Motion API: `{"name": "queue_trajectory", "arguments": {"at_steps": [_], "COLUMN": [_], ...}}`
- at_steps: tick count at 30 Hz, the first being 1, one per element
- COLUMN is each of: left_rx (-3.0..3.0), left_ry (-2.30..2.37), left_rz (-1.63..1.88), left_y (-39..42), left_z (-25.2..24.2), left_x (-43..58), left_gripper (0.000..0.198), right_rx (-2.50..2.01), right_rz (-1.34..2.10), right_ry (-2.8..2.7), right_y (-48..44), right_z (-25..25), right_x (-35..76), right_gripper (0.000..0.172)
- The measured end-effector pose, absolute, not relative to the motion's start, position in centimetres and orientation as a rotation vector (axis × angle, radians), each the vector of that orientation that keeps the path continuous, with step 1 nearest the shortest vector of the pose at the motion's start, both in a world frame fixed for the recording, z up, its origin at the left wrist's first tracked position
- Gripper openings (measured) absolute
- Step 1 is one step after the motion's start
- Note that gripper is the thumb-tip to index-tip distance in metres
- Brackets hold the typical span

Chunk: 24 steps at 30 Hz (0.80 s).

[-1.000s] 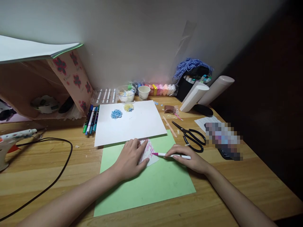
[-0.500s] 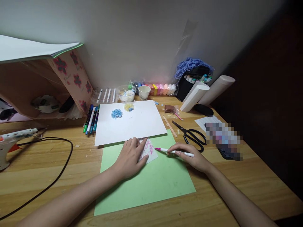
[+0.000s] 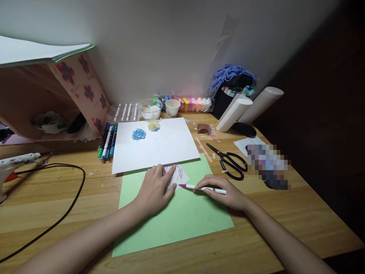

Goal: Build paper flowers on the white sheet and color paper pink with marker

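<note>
My left hand (image 3: 155, 188) lies with fingers spread on a small white paper (image 3: 184, 178) streaked with pink marks, covering part of it. In my right hand (image 3: 221, 191) is a white marker pen (image 3: 204, 188) with a pink tip, held in a pinch. That tip is at the lower edge of the small paper; whether it touches is hard to see. Both lie over a green sheet (image 3: 171, 232). Behind my hands a larger white sheet (image 3: 165, 146) carries a blue crumbly clump (image 3: 138, 134) and a yellow one (image 3: 154, 126).
Black-handled scissors (image 3: 232, 163) and a wooden stick (image 3: 203, 149) lie right of the sheets. Several pens (image 3: 107, 142) are at the left. A glue gun (image 3: 17, 161) with a black cable (image 3: 81, 186) lies far left. A paper cup (image 3: 172, 109) and plastic bowl (image 3: 150, 110) stand behind.
My right hand has moved left and slightly down with the marker, bringing its tip to the paper's lower edge. More pink shows on the paper. My left hand stays on it.
</note>
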<state>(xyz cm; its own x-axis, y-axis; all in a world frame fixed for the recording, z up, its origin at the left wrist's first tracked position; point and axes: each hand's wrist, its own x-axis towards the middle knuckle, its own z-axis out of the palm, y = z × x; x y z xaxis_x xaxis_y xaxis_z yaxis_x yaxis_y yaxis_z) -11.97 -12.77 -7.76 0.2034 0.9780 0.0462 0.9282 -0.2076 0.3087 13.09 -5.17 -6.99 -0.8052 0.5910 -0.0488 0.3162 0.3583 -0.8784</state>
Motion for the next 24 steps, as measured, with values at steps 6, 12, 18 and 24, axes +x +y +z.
{"name": "queue_trajectory", "arguments": {"at_steps": [6,12,18,24], "left_rx": [2.259,2.268,2.261,2.259], "left_ry": [1.813,1.804,1.798,1.801], "left_rz": [0.334,0.320,0.315,0.316], "left_y": [-12.7,-12.7,-12.8,-12.8], "left_z": [-7.6,-7.7,-7.6,-7.7], "left_x": [-12.0,-12.0,-12.1,-12.0], "left_gripper": [0.053,0.056,0.060,0.062], "right_rx": [-0.903,-0.778,-0.860,-0.762], "right_rz": [1.357,1.387,1.342,1.371], "right_ry": [-2.286,-2.362,-2.312,-2.373], "right_y": [-4.4,-4.6,-4.3,-4.3], "right_z": [-7.1,-7.1,-7.1,-7.1], "right_x": [13.8,13.8,14.1,14.1], "right_gripper": [0.023,0.021,0.022,0.022]}}
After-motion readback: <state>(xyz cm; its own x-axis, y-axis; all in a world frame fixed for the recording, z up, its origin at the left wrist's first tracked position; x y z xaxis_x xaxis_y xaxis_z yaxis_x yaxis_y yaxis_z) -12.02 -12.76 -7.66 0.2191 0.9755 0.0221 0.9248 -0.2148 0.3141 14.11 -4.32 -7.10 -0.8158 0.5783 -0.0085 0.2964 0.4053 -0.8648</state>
